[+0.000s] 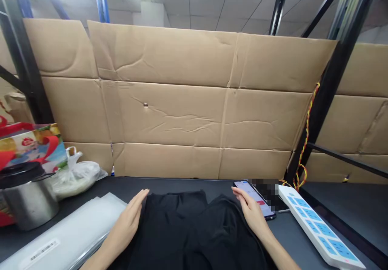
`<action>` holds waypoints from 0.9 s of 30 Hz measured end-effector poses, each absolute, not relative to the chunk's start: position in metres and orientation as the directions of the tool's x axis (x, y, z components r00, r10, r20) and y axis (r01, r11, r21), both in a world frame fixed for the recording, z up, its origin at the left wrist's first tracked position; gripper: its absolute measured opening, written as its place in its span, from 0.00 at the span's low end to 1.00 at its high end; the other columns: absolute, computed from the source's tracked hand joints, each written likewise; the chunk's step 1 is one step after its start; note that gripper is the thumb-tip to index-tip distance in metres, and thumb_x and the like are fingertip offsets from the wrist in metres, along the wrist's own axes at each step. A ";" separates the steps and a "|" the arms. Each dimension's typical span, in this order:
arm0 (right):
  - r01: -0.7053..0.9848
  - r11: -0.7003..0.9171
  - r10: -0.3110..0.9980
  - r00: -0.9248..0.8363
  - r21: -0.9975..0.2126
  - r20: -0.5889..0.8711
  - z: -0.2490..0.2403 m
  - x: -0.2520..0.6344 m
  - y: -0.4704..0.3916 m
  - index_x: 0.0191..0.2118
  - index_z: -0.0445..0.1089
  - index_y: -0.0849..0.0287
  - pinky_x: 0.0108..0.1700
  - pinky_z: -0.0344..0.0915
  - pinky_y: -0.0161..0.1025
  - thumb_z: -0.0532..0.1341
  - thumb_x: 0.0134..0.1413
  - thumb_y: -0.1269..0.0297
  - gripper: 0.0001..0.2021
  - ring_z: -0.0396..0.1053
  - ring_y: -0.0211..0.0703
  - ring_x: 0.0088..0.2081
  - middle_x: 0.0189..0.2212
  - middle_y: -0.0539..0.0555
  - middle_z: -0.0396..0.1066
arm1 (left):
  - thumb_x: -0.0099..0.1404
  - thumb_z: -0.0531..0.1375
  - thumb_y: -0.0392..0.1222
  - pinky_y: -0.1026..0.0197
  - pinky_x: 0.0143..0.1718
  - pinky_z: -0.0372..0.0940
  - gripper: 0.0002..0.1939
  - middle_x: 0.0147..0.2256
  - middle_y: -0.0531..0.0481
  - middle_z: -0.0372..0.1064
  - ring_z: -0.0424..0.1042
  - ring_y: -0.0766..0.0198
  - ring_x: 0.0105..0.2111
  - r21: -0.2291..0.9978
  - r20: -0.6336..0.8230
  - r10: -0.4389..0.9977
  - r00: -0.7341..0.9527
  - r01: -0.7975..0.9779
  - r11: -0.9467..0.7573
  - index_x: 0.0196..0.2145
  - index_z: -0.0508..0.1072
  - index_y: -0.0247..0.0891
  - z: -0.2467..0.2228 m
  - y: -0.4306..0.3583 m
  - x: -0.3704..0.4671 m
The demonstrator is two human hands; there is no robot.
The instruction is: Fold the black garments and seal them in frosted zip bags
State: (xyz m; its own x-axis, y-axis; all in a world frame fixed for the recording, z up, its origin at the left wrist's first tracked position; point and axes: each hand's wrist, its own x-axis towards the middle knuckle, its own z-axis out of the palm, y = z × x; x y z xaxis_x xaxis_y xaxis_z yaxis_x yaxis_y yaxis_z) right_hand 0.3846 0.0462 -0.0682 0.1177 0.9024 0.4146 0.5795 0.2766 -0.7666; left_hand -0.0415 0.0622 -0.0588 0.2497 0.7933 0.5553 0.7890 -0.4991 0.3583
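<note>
Black cloth (194, 229) lies bunched on the dark table between both hands. My left hand (129, 219) rests on edge along the cloth's left side, fingers stretched forward and holding nothing. Beside it on the left are flat, whitish plastic packages (75, 229), the top one with a barcode label. On the cloth's right side is my right hand (251, 213), its fingers extended and nothing held in them. A phone (254, 197) with a lit screen lies just beyond and to the right of that hand.
A metal cup with a black lid (30, 197), a tied plastic bag (79, 175) and a colourful bag (33, 144) stand at the left. To the right lies a white power strip (318, 225). Cardboard (169, 116) walls off the back between dark metal posts (330, 88).
</note>
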 end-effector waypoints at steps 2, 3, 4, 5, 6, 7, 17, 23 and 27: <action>0.612 0.276 0.910 0.082 -0.741 0.407 -0.076 0.387 0.046 0.48 0.72 0.57 0.60 0.59 0.52 0.51 0.59 0.56 0.19 0.66 0.51 0.55 0.51 0.57 0.71 | 0.70 0.45 0.40 0.48 0.58 0.60 0.22 0.57 0.45 0.64 0.63 0.54 0.57 0.384 0.507 0.829 0.238 0.799 -0.464 0.60 0.61 0.40 -0.065 0.066 -0.047; 0.624 0.279 0.913 0.062 -0.730 0.402 -0.080 0.387 0.046 0.46 0.73 0.57 0.60 0.58 0.52 0.52 0.57 0.58 0.17 0.65 0.51 0.56 0.51 0.57 0.72 | 0.69 0.46 0.40 0.49 0.57 0.60 0.22 0.57 0.45 0.65 0.64 0.54 0.56 0.387 0.477 0.841 0.255 0.798 -0.462 0.60 0.61 0.39 -0.068 0.068 -0.049; 0.632 0.281 0.916 0.046 -0.722 0.398 -0.083 0.387 0.046 0.45 0.73 0.57 0.61 0.58 0.52 0.53 0.57 0.59 0.16 0.64 0.51 0.56 0.51 0.56 0.72 | 0.69 0.46 0.40 0.49 0.58 0.60 0.23 0.57 0.44 0.64 0.65 0.54 0.56 0.388 0.450 0.850 0.274 0.797 -0.463 0.60 0.61 0.38 -0.071 0.068 -0.050; 0.637 0.282 0.918 0.037 -0.717 0.394 -0.085 0.387 0.046 0.45 0.73 0.56 0.61 0.58 0.51 0.52 0.57 0.59 0.16 0.64 0.50 0.57 0.51 0.56 0.72 | 0.69 0.46 0.40 0.50 0.58 0.60 0.23 0.57 0.44 0.64 0.64 0.55 0.56 0.389 0.427 0.856 0.292 0.795 -0.465 0.60 0.61 0.38 -0.073 0.068 -0.050; 0.644 0.281 0.919 0.033 -0.712 0.393 -0.087 0.386 0.046 0.45 0.73 0.56 0.61 0.58 0.51 0.52 0.57 0.60 0.16 0.64 0.49 0.57 0.51 0.55 0.71 | 0.69 0.46 0.39 0.50 0.58 0.59 0.23 0.58 0.43 0.63 0.64 0.55 0.57 0.390 0.412 0.860 0.302 0.794 -0.466 0.60 0.61 0.37 -0.075 0.068 -0.050; 0.649 0.280 0.919 0.032 -0.707 0.393 -0.088 0.386 0.046 0.45 0.73 0.56 0.61 0.58 0.51 0.51 0.58 0.61 0.16 0.64 0.48 0.57 0.51 0.55 0.71 | 0.69 0.46 0.39 0.50 0.58 0.59 0.23 0.58 0.43 0.63 0.64 0.55 0.57 0.392 0.403 0.862 0.307 0.793 -0.466 0.61 0.60 0.37 -0.075 0.068 -0.050; 0.675 0.275 0.916 0.033 -0.685 0.400 -0.090 0.387 0.048 0.45 0.73 0.57 0.60 0.58 0.52 0.50 0.58 0.60 0.17 0.65 0.49 0.56 0.50 0.56 0.72 | 0.69 0.47 0.40 0.51 0.58 0.59 0.24 0.58 0.45 0.63 0.64 0.55 0.56 0.402 0.389 0.861 0.327 0.781 -0.478 0.61 0.60 0.38 -0.066 0.064 -0.047; 0.679 0.270 0.917 0.034 -0.682 0.397 -0.089 0.387 0.047 0.44 0.73 0.58 0.59 0.60 0.52 0.50 0.58 0.60 0.17 0.65 0.50 0.56 0.50 0.58 0.72 | 0.68 0.48 0.40 0.51 0.57 0.60 0.23 0.57 0.46 0.64 0.65 0.54 0.56 0.414 0.401 0.856 0.327 0.768 -0.488 0.60 0.61 0.40 -0.063 0.062 -0.045; 0.677 0.276 0.913 0.036 -0.682 0.405 -0.090 0.387 0.048 0.44 0.73 0.57 0.59 0.60 0.52 0.51 0.58 0.60 0.16 0.65 0.49 0.56 0.50 0.57 0.72 | 0.69 0.48 0.40 0.53 0.58 0.60 0.23 0.58 0.48 0.63 0.65 0.55 0.56 0.408 0.400 0.851 0.341 0.765 -0.498 0.61 0.60 0.41 -0.063 0.062 -0.046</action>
